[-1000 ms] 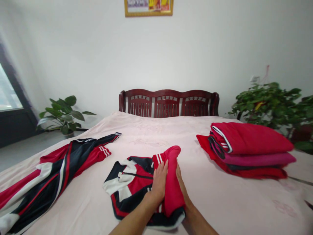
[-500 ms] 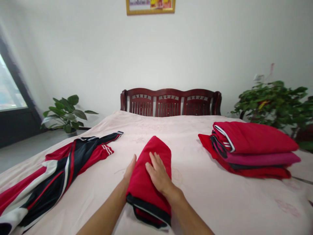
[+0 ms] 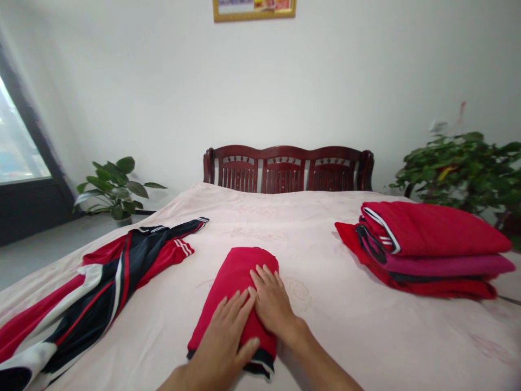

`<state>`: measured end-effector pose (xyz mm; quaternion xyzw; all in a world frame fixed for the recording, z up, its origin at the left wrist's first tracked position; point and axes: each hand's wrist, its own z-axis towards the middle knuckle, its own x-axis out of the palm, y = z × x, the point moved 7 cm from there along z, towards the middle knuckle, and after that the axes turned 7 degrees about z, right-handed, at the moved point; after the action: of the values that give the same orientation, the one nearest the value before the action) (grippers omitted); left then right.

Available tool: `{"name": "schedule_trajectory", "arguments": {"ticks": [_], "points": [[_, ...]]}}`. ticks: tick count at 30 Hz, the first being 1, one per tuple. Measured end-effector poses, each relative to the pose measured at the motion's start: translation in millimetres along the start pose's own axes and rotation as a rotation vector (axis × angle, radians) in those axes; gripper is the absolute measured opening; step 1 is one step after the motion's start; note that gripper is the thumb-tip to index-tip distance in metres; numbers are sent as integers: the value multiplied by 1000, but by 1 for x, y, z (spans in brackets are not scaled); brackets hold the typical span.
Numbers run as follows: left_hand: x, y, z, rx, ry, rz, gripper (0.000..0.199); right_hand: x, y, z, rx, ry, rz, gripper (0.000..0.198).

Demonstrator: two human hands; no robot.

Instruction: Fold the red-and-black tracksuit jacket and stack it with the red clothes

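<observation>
Jacket's a neat red bundle now, and you've got both palms on it

So a second ago the white and navy panels and the zip are all showing. Now none of that's in sight: the folded jacket (image 3: 240, 271) shows you a red top, with a dark, white-edged hem peeking out at the near end. It's lying on the pale bedspread (image 3: 366, 336) right in front of you.

Your left hand (image 3: 222, 334) is the other big change. Half a second back it's at the bundle's left edge; now it's palm down on top, its fingertips right by your right hand (image 3: 272, 301), which is also flat on the red cloth. Neither one's gripping anything. Fingers are out long, just resting or pressing; can't tell how hard.

What it means, I reckon: the folding on this piece looks basically done, and you're at the smoothing stage. The stack of folded clothes (image 3: 435, 233) sits well off to the right, and the loose striped garment (image 3: 101, 304) on your left is still unfolded.
</observation>
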<state>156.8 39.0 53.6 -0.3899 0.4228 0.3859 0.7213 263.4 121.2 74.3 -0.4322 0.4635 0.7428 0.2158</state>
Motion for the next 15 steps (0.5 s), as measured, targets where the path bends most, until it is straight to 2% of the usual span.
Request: {"name": "schedule_trajectory", "arguments": {"ticks": [3,6,11,15], "points": [[14,-18,-17,144,56,167,91,4,-9,19,-44,58,-23,59],[19,-21,-22,201,114,285,99,11,-33,45,26,117,-21,62],[19,-21,-25,278,89,376,96,13,-83,81,248,90,40,65],[20,-18,-31,315,-5,412,87,6,-110,77,371,-17,77,67]]}}
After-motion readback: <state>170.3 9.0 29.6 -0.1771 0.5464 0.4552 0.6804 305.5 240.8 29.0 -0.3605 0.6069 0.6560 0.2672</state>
